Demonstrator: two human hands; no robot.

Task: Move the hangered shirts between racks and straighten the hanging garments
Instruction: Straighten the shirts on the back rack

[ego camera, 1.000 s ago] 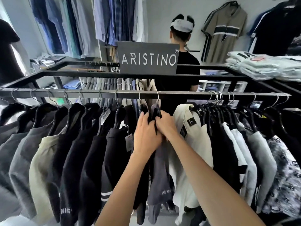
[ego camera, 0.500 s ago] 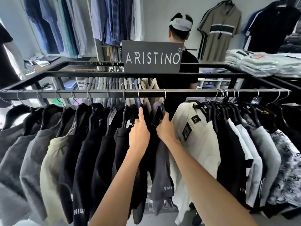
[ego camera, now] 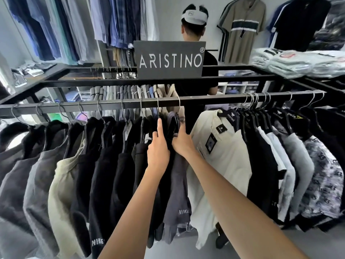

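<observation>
Hands meet at the middle of the front rail (ego camera: 205, 99), on the last garment of the left-hand group. Left hand (ego camera: 158, 150) lies against the left shoulder of a dark grey shirt (ego camera: 177, 184), forefinger extended straight up toward the hanger neck, remaining fingers loosely bent over the cloth; no firm grasp is evident. Right hand (ego camera: 182, 142) sits on the right side of the same shirt's collar, thumb raised along the black hanger (ego camera: 175, 126); its fingers pass behind the fabric, so whether they clasp the hanger cannot be determined. The shirt hangs from the rail by a wire hook, directly between the two hands, with "NIKE" lettering near its hem. To its left, a row of black, beige and grey garments (ego camera: 74, 174) hangs closely spaced. To its right, past a bare stretch of rail, a cream shirt (ego camera: 224, 156) leads a second group. Behind the rack stands an ARISTINO sign (ego camera: 169, 59) and a person in a black top (ego camera: 209, 79).
</observation>
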